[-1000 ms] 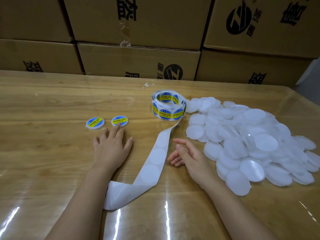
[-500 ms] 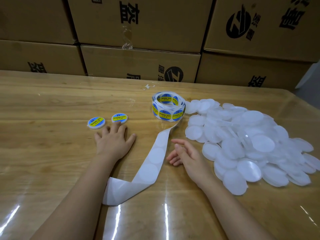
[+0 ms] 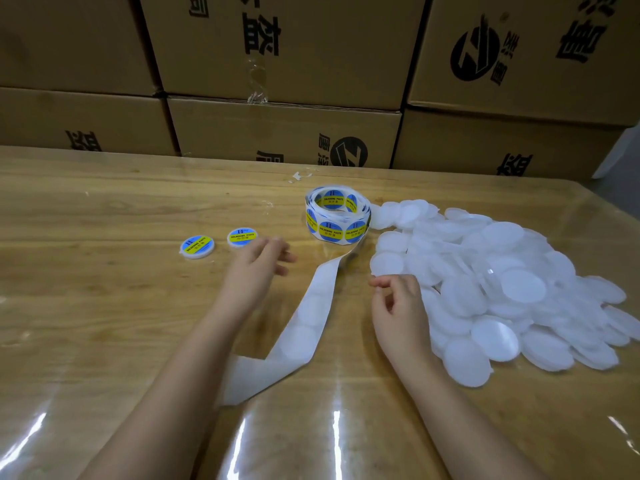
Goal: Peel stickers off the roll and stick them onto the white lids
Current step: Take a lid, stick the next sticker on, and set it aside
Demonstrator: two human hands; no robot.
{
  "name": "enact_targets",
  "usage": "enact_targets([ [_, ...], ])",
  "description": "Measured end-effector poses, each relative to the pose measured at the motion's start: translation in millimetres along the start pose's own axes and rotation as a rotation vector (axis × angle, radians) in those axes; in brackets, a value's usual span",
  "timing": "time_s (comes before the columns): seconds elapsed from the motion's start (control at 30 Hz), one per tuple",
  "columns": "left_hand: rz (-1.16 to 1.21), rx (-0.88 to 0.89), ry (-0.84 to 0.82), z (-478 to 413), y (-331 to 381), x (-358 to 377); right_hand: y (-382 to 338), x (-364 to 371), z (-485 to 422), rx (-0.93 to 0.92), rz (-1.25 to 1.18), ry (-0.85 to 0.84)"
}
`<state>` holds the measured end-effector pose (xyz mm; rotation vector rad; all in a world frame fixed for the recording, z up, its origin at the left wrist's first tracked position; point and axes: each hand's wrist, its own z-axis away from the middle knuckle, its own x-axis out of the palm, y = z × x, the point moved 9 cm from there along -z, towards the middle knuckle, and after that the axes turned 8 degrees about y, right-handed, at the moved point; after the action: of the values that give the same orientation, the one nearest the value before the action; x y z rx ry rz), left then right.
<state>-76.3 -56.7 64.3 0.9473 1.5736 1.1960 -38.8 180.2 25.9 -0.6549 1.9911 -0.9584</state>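
Note:
A roll of blue-and-yellow round stickers (image 3: 337, 215) stands on the wooden table. Its bare white backing strip (image 3: 304, 317) trails toward me between my arms. Two white lids with stickers on them lie to the left: one (image 3: 197, 247) farther left, the other (image 3: 242, 237) beside my left hand. A big pile of plain white lids (image 3: 502, 282) covers the right side. My left hand (image 3: 258, 263) hovers blurred just right of the stickered lids, fingers loose, holding nothing. My right hand (image 3: 398, 306) hangs at the pile's left edge, fingers loosely curled, empty.
Stacked cardboard boxes (image 3: 284, 133) with black print form a wall along the table's far edge. A glossy clear sheet covers the table (image 3: 104, 306). A small scrap of clear film (image 3: 299, 176) lies behind the roll.
My left hand has lifted off the table and shifted right, away from the stickered lids. My right hand has moved toward the lid pile and curled its fingers.

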Motion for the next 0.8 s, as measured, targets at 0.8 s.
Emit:
enact_targets([
  [0.8, 0.489, -0.293, -0.245, 46, -48, 82, 5, 8, -3, -0.032, 0.190, -0.081],
])
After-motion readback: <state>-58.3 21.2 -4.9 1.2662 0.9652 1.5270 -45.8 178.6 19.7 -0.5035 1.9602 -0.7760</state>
